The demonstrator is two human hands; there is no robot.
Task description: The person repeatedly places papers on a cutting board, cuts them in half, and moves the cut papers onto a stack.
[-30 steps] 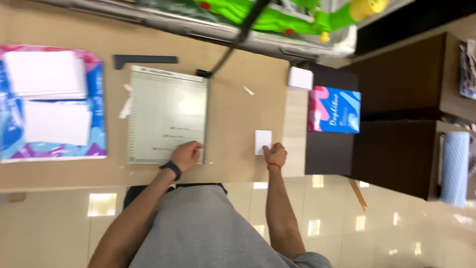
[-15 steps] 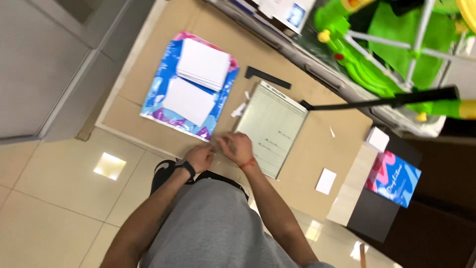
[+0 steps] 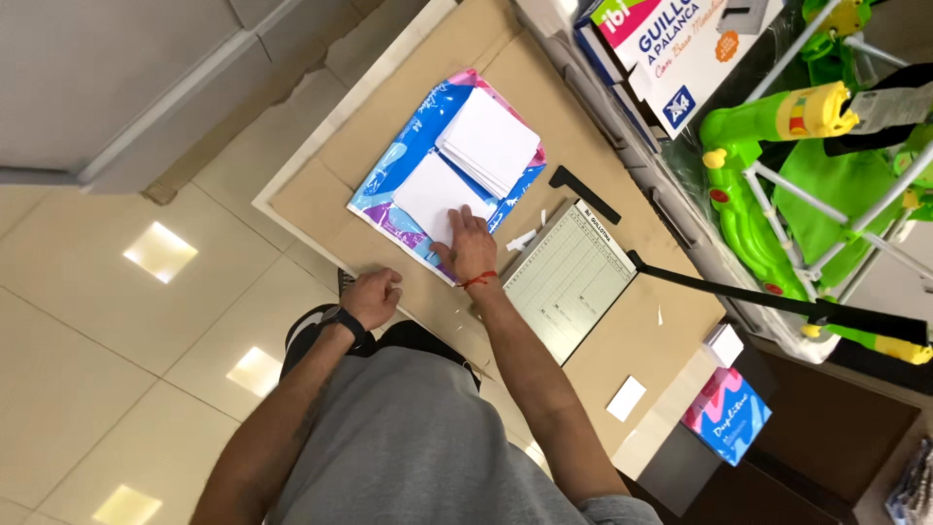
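Note:
My right hand (image 3: 469, 243), with a red string at the wrist, lies flat with its fingers on the nearer white paper stack (image 3: 428, 194). That stack rests on a blue and pink wrapper (image 3: 389, 180) spread over the brown table. A second, thicker white stack (image 3: 489, 141) sits on the wrapper's far side. My left hand (image 3: 369, 297), a black watch on its wrist, is curled into a loose fist at the table's near edge and holds nothing that I can see. A grey paper trimmer (image 3: 569, 282) lies just right of my right hand, its black cutting arm (image 3: 777, 306) raised.
A small white card (image 3: 627, 397) lies on the table at the right, near a small white pile (image 3: 724, 342) and a blue box (image 3: 727, 416). A black bar (image 3: 583, 192) lies beyond the trimmer. Boxes and a green plastic toy (image 3: 768, 146) crowd the far side. Tiled floor is at left.
My right hand has gone from beside my left hand at the trimmer's near edge onto the white paper stack. My left hand has drawn back to the table's edge. The view has swung.

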